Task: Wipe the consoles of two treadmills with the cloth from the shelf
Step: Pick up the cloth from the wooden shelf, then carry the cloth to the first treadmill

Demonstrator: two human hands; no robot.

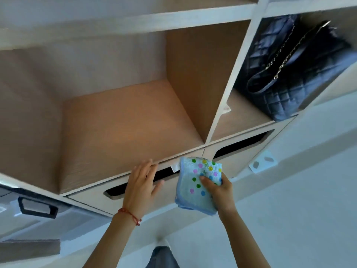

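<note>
Head view, looking forward and down at a pale wooden shelf point(135, 22) divided into open compartments. Right hand point(219, 188): fingers and thumb curled round a folded light-blue cloth point(195, 182) dotted in green, pink, yellow and blue, the thumb lying across its front face. The cloth is held clear of the shelf, just in front of the lower drawer row and just to the right of the left hand. Left hand point(142, 182): fingers straight and loosely spread, holding nothing, fingertips at the front edge of the wide compartment's floor, palm over the dark handle slot of the drawer point(96, 196) directly beneath it. A thin red bracelet point(128, 214) circles the left wrist. Beyond both hands, the wide compartment shows a bare brown floor and side wall. Up and to the right of the right hand, in the neighbouring compartment, stands a dark quilted bag point(293, 74) with a metal chain strap, tilted toward the right. A second drawer point(237, 151) with a dark slot sits below that compartment, just beyond the cloth. Below the hands, between the forearms, a patch of grey-blue fabric point(162, 258) is visible; what it belongs to cannot be told
</note>
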